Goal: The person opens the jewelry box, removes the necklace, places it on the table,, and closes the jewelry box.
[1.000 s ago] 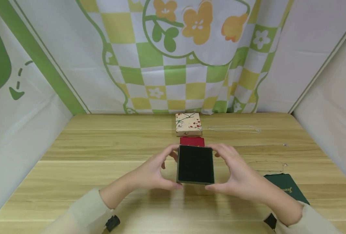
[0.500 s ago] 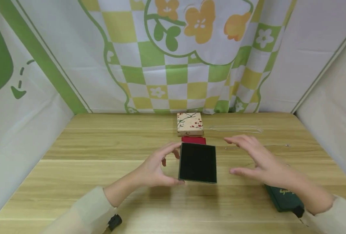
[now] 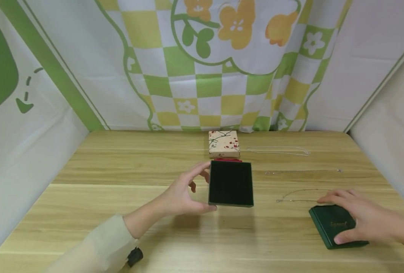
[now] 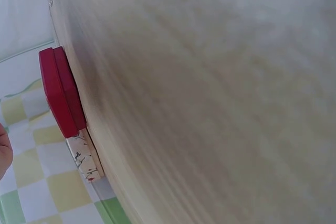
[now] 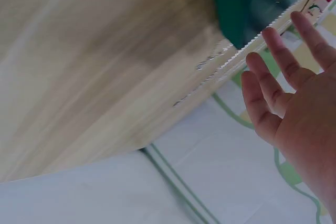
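Note:
My left hand (image 3: pixel 185 193) holds the dark green base of a jewelry box (image 3: pixel 230 184) by its left side, between thumb and fingers, above the table. The black inside of the base faces me. My right hand (image 3: pixel 365 218) spreads over the dark green box lid (image 3: pixel 326 223) with gold lettering, lying on the table at the right. Its thumb is at the lid's front edge and its fingers at the far edge. In the right wrist view the fingers (image 5: pixel 283 59) look extended beside the green lid (image 5: pixel 229 9); I cannot tell whether they touch it.
Behind the held base is a red box (image 4: pixel 63 93), mostly hidden in the head view. Beyond it stands a floral-patterned box (image 3: pixel 224 145). Three thin chains lie to the right: a far one (image 3: pixel 277 147), a middle one (image 3: pixel 304 171) and a near one (image 3: pixel 297 200).
My right hand has let go of the box base and moved right, to the green lid. My left hand keeps the base at nearly the same place, raised slightly.

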`<state>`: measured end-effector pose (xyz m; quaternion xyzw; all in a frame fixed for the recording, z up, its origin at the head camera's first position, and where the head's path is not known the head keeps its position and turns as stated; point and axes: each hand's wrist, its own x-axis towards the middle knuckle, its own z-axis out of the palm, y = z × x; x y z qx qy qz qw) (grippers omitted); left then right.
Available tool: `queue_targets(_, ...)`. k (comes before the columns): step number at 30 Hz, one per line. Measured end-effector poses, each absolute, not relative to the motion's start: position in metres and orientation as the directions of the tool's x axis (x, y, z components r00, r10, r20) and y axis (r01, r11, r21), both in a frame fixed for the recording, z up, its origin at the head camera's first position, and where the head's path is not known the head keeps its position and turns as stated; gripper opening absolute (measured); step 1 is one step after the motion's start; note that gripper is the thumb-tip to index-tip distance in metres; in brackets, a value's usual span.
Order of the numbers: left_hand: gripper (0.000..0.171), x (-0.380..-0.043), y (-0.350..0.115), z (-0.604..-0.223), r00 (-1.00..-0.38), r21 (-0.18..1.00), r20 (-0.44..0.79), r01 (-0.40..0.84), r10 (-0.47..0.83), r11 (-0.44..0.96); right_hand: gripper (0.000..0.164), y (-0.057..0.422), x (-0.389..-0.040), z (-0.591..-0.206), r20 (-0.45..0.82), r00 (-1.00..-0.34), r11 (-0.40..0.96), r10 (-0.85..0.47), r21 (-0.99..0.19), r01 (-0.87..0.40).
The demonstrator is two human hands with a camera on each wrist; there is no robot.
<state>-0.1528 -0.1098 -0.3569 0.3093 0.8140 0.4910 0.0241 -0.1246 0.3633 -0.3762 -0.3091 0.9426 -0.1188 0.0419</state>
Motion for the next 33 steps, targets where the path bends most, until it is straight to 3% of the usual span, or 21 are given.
queue_targets(3, 0.099, -0.153, -0.109, -0.357, -0.816, 0.827, 0.253, 0.462, 0.520, 0.321, 0.096, 0.371, -0.119, -0.383, -0.013, -0.801, 0.776, -0.598, -0.260, -0.575)
queue_targets(7, 0.101, -0.152, -0.110, -0.356, -0.829, 0.838, 0.243, 0.441, 0.504, 0.321, 0.108, 0.369, -0.117, -0.382, -0.145, -0.825, 0.824, -0.547, -0.270, -0.498)
queue_targets(12, 0.098, -0.152, -0.110, -0.356, -0.827, 0.843, 0.261, 0.447, 0.498, 0.300, 0.106, 0.363, -0.117, -0.384, -0.187, -0.859, 0.874, -0.477, -0.200, -0.442)
queue_targets(18, 0.097, -0.153, -0.110, -0.354, -0.836, 0.851, 0.262, 0.436, 0.482, 0.294, 0.101, 0.353, -0.127, -0.373, -0.092, -0.851, 0.845, -0.518, -0.209, -0.492)
queue_targets(25, 0.101, -0.157, -0.109, -0.357, -0.861, 0.865, 0.190, 0.374, 0.471, 0.336, 0.094, 0.305, -0.136, -0.333, 0.135, -0.821, 0.797, -0.554, -0.197, -0.570)
queue_targets(33, 0.102, -0.167, -0.108, -0.365, -0.841, 0.875, 0.100, 0.329, 0.532, 0.356, 0.090, 0.243, -0.147, -0.304, 0.218, -0.758, 0.711, -0.615, -0.261, -0.653)
